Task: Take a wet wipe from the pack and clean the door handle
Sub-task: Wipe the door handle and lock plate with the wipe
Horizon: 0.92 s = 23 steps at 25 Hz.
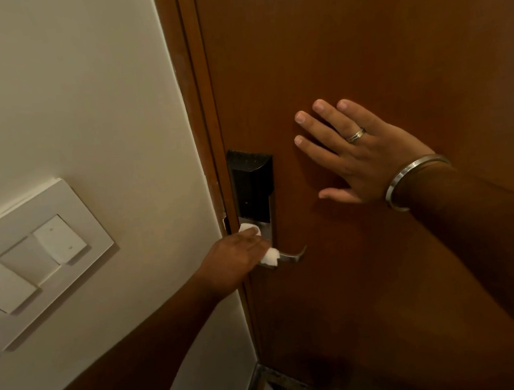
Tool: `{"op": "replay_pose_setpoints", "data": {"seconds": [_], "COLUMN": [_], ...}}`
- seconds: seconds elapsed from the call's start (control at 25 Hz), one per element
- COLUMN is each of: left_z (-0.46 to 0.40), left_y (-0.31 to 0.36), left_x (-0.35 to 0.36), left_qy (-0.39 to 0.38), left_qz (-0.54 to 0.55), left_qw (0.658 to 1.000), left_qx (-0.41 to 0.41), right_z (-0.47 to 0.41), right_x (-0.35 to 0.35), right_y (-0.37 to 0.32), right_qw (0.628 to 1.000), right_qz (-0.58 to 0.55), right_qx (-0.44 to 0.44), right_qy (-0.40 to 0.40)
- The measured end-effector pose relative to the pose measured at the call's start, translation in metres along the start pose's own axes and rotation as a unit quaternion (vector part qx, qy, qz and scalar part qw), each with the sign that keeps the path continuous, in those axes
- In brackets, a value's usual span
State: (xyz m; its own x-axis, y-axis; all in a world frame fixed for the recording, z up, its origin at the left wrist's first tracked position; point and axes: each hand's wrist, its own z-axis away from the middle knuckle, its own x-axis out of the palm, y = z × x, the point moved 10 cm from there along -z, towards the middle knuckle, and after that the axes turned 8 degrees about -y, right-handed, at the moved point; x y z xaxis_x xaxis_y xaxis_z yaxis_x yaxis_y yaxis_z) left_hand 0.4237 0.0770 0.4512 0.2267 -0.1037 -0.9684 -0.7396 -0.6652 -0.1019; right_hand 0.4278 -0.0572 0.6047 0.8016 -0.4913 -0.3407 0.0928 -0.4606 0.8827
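Brown wood fills most of the view: the door [376, 44] stands shut against its frame, with a cream wall [69, 87] and a white switch plate [37, 254] to its left. The right hand [361, 154] lies flat on the door panel, fingers [320, 120] spread and holding nothing, probably to steady the door against the rubbing. Below the black lock housing [250, 183], the left hand [236, 255] presses a bunched wet wipe [270, 256] against the root of the metal door handle [292, 255], fingers closed around the wipe so it wraps the lever. No pack is in view. Cleaning looks under way, with the lever's free end bare.
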Motion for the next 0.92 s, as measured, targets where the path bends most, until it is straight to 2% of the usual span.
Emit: {"op": "replay_pose_setpoints", "data": {"seconds": [0.2,0.28,0.32,0.44,0.6,0.64,0.76,0.92], "left_z": [0.008,0.013,0.015,0.015,0.005,0.002,0.004,0.010], "left_y": [0.000,-0.033,-0.042,-0.039,0.014,0.026,0.022,-0.021], "left_x": [-0.003,-0.001,0.002,0.007,-0.006,-0.001,0.015,0.010], "left_qy": [0.021,0.028,0.030,0.006,0.030,0.011,-0.041,-0.058], "left_qz": [0.055,0.147,0.157,0.118,0.071,0.062,0.056,0.062], "left_qw": [0.998,0.987,0.983,0.991,0.996,0.995,0.995,0.996], "left_qx": [0.021,-0.063,-0.085,-0.069,0.052,0.072,0.066,0.029], "right_z": [0.000,0.001,0.000,0.000,0.000,0.000,-0.001,0.001], "right_x": [-0.004,-0.005,-0.005,-0.003,-0.003,-0.003,-0.003,-0.002], "right_y": [0.001,0.001,0.001,-0.001,0.002,0.002,0.001,0.001], "right_qw": [1.000,1.000,1.000,1.000,1.000,1.000,1.000,1.000], "right_qz": [0.004,0.008,0.009,0.007,-0.002,-0.001,-0.002,-0.001], "right_qx": [0.001,0.001,0.002,0.003,0.004,0.003,0.002,0.003], "right_qy": [0.006,0.005,0.005,0.003,0.003,0.002,0.002,0.006]}}
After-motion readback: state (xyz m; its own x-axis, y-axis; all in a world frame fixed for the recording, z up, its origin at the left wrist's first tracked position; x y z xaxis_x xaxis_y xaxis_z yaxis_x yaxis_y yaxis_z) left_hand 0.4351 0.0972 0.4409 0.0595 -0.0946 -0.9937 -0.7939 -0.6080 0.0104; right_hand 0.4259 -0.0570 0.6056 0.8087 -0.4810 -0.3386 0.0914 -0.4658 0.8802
